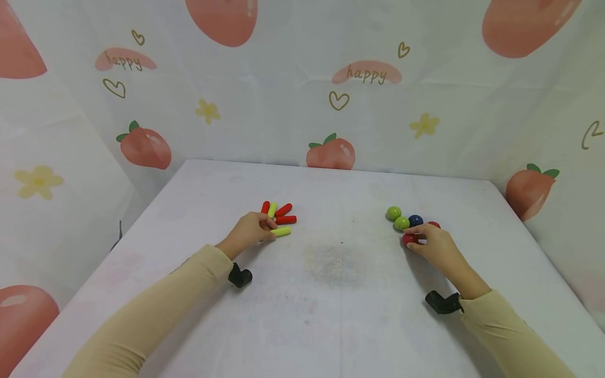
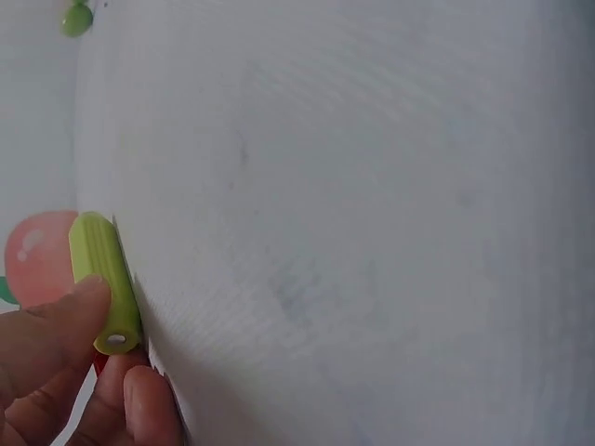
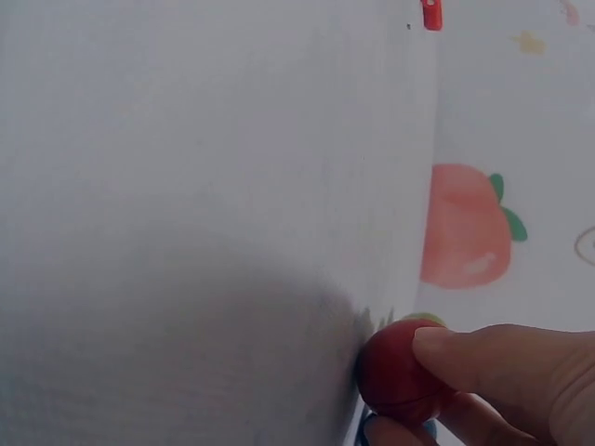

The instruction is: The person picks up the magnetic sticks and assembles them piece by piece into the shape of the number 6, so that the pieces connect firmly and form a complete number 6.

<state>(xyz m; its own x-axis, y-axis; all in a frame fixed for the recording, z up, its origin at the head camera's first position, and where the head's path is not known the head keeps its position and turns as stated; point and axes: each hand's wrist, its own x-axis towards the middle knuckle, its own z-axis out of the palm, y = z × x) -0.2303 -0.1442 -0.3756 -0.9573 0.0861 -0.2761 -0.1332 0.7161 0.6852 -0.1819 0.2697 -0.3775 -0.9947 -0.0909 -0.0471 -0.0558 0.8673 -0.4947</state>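
On the table's left half, my left hand (image 1: 250, 232) pinches a short yellow-green ribbed cylinder (image 1: 282, 231) between thumb and fingers. The left wrist view shows a small pale spot in the near end of that cylinder (image 2: 100, 255). Just behind lie several red cylinders, one of them (image 1: 285, 220) closest, and another yellow-green cylinder (image 1: 272, 210). Over on the right, my right hand (image 1: 437, 249) holds a dark red ball (image 1: 408, 240) between thumb and fingers; the right wrist view has this red ball (image 3: 395, 372) close up, low over or touching the table.
Beside the right hand sit two green balls, the farther one (image 1: 394, 212) at the back, a dark blue ball (image 1: 416, 220) and another red ball (image 1: 434, 224), partly hidden. The white-covered table (image 1: 331, 315) meets a fruit-printed cloth backdrop (image 1: 283, 105). Black wrist devices show under both sleeves.
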